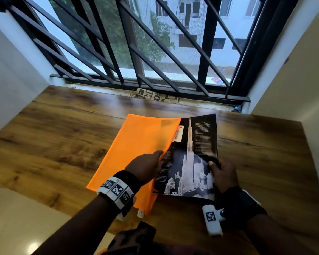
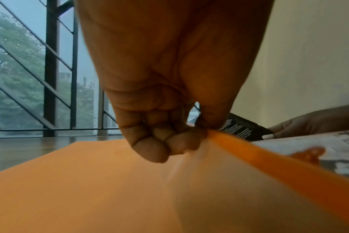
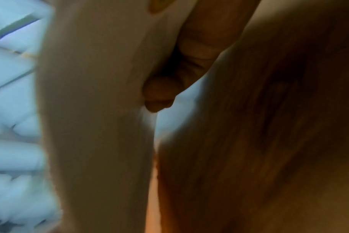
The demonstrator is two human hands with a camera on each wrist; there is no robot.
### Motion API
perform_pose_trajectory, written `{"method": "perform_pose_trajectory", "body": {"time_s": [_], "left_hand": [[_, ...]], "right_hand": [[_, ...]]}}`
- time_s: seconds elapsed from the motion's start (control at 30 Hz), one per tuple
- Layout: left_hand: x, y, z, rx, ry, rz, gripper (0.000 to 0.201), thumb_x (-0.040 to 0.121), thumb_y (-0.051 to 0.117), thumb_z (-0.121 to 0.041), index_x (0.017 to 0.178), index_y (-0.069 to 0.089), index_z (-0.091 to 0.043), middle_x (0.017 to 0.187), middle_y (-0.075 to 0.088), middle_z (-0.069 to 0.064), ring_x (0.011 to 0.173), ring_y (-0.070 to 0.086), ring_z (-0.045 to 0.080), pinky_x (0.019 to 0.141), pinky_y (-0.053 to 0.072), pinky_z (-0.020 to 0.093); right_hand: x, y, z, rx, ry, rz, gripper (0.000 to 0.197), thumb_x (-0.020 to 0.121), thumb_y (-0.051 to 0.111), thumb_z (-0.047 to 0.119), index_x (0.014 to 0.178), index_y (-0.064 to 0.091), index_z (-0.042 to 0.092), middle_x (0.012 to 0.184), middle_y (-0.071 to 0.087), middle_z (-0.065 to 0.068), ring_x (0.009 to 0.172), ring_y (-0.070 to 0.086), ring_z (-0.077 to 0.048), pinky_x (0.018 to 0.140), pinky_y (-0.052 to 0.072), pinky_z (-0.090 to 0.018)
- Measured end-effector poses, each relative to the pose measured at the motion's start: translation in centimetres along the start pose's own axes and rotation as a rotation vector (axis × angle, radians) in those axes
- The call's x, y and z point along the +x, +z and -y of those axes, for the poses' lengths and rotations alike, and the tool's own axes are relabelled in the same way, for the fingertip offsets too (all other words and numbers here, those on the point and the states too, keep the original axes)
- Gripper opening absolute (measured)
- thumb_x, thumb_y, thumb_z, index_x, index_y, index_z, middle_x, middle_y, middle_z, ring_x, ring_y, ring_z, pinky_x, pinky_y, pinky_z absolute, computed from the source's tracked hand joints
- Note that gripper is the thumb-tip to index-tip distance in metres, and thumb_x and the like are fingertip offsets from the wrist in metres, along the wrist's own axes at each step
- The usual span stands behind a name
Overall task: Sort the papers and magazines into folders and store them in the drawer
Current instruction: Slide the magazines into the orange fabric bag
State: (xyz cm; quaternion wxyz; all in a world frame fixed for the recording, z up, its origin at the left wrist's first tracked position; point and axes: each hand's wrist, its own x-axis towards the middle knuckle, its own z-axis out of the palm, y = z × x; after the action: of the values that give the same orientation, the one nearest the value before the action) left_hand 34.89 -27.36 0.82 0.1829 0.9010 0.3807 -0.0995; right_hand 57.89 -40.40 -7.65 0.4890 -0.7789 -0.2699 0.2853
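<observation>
An orange folder (image 1: 136, 151) lies on the wooden table (image 1: 53, 135). My left hand (image 1: 147, 166) pinches the folder's right edge (image 2: 239, 145) and lifts the top flap. A magazine (image 1: 191, 162) with a black page and a white tower picture sits half inside the folder on its right. My right hand (image 1: 223, 172) grips the magazine's lower right edge, thumb on top. In the right wrist view the picture is blurred; only curled fingers (image 3: 161, 93) against a pale page show.
A barred window (image 1: 136, 43) runs along the table's far edge, with a printed paper bag (image 1: 157, 95) on the sill. White walls close in on the left and the right. A tiled floor (image 1: 17, 227) lies at lower left.
</observation>
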Motion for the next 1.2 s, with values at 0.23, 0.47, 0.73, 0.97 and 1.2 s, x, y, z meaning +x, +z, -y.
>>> {"method": "perform_pose_trajectory", "body": {"time_s": [0.23,0.47,0.73,0.97,1.2], "left_hand": [[0.4,1.1,-4.1,0.127,-0.026,-0.036,0.04,0.093,0.045,-0.013,0.132,0.045,-0.008,0.101,0.067,0.017,0.089,0.064,0.04,0.063,0.043,0.043],[0.6,1.2,-6.3,0.11,0.033,-0.092,0.033,0.089,0.056,-0.015,0.119,0.044,-0.014,0.095,0.068,0.012,0.084,0.066,0.041,0.055,0.036,0.041],[1.5,1.2,-6.2,0.116,-0.002,-0.094,0.056,0.095,0.047,-0.019,0.146,0.027,-0.004,0.109,0.067,0.016,0.096,0.065,0.042,0.063,0.035,0.041],[2.2,1.7,-5.8,0.096,0.015,0.036,0.057,0.1,0.043,-0.023,0.147,0.021,0.002,0.117,0.064,0.026,0.102,0.063,0.048,0.066,0.035,0.044],[1.6,1.2,-6.3,0.065,0.076,0.03,0.053,0.104,0.032,-0.015,0.152,0.014,-0.001,0.116,0.063,0.03,0.101,0.063,0.049,0.062,0.035,0.043]], "right_hand": [[-2.0,2.1,0.8,0.333,0.163,0.1,0.018,0.095,0.055,0.005,0.108,0.066,0.007,0.099,0.072,-0.016,0.088,0.069,-0.031,0.081,0.056,-0.046],[-3.4,5.2,2.6,0.498,0.196,0.289,0.022,0.097,0.05,0.004,0.115,0.06,-0.003,0.1,0.07,-0.024,0.085,0.068,-0.031,0.069,0.057,-0.036],[-1.8,6.0,1.5,0.072,0.086,0.163,0.028,0.095,0.055,0.016,0.069,0.064,0.011,0.073,0.066,-0.011,0.072,0.06,-0.024,0.072,0.048,-0.046],[-0.7,5.9,1.7,-0.076,0.032,0.249,0.028,0.085,0.067,0.006,0.06,0.067,0.017,0.059,0.068,0.0,0.055,0.058,-0.005,0.059,0.045,-0.035],[0.3,7.0,2.0,0.014,0.065,0.307,0.027,0.087,0.069,0.011,0.06,0.071,0.008,0.063,0.07,-0.015,0.064,0.053,-0.009,0.059,0.042,-0.037]]}}
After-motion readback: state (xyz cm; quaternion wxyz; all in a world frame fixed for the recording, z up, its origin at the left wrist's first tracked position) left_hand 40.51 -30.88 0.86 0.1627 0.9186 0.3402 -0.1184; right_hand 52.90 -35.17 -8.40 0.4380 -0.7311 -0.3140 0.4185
